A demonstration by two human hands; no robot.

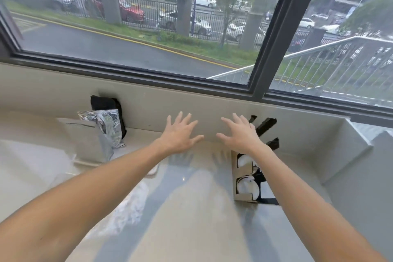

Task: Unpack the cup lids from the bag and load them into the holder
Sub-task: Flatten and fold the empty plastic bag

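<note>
Window-side tabletop, both hands spread wide and empty; bag looks like thin crinkly plastic, so pinch its end.

You're facing a pale glossy bench that runs up to a low beige wall under a dark-framed window. On your left, a crinkled silver foil pouch stands against that wall, with a black packet upright just behind it. Through the glass you see a wet road, a grass strip, a black iron fence with parked cars beyond, and a grey metal railing on your right.
</note>
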